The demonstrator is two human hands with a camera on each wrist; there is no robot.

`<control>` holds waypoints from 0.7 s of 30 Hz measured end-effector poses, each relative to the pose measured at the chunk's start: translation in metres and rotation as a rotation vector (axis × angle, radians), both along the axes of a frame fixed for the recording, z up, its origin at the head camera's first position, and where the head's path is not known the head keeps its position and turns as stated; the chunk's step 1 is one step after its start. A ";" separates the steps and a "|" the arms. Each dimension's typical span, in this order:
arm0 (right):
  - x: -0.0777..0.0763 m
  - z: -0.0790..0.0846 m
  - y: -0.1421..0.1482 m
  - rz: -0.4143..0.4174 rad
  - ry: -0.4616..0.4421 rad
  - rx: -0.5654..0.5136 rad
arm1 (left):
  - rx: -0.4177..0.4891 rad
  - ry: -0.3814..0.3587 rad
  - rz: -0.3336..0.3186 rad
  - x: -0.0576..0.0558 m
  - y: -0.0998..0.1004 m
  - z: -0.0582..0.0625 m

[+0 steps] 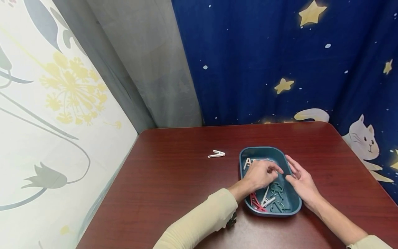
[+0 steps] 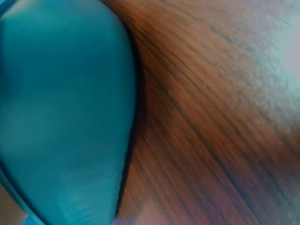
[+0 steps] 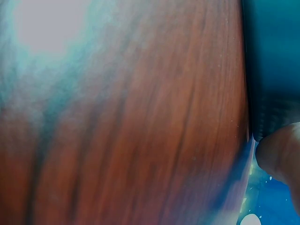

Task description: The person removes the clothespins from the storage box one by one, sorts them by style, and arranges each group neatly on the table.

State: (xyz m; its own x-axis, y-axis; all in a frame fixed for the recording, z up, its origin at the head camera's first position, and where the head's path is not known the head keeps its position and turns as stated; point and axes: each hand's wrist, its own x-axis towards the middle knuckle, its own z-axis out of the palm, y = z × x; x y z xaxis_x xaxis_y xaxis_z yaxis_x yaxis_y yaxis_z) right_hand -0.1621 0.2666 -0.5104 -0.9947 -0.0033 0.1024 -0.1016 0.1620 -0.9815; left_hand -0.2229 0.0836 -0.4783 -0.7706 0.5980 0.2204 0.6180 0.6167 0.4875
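A blue-green plastic bin (image 1: 269, 215) stands on the table. My left hand (image 1: 260, 174) reaches over its left side, fingers bent down inside; whether they pinch anything is hidden. At the right rim, my right hand (image 1: 304, 183) grips the bin, thumb at the inner edge and the other fingers outside. Near the front of the bin lie red clips (image 1: 255, 203), white clips (image 1: 268, 202) and dark green openwork pieces (image 1: 276, 189). Another white clip (image 1: 247, 163) is at the back left inside. The left wrist view shows the bin's outer wall (image 2: 65, 108).
A single white clip (image 1: 216, 154) lies on the reddish-brown table (image 1: 174, 180), left of the bin. Behind the table hang a grey curtain (image 1: 149, 62) and a blue starry curtain (image 1: 242, 62). A patterned white panel (image 1: 62, 145) borders the left side.
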 end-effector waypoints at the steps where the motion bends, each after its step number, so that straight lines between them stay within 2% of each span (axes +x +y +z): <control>1: 0.000 0.000 0.000 0.003 -0.006 -0.006 | 0.011 -0.007 0.006 0.000 0.000 0.000; 7: 0.001 -0.001 -0.001 0.008 0.006 -0.014 | 0.057 -0.090 0.053 0.000 -0.002 0.003; 10: 0.001 -0.001 -0.002 0.009 0.023 -0.018 | 0.059 -0.122 0.043 0.000 -0.004 0.006; 16: 0.000 -0.001 -0.002 0.017 0.032 -0.024 | 0.056 -0.111 -0.004 -0.008 -0.011 0.017; 21: 0.000 -0.001 -0.001 0.007 0.023 0.002 | 0.109 -0.106 0.009 -0.019 -0.017 0.035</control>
State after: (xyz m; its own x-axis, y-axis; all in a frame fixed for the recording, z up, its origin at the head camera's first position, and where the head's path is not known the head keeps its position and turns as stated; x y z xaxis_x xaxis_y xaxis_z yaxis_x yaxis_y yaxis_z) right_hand -0.1616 0.2658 -0.5115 -0.9921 -0.0103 0.1249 -0.1249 0.1634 -0.9786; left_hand -0.2415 0.0668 -0.4432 -0.7984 0.5676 0.2009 0.5541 0.5621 0.6140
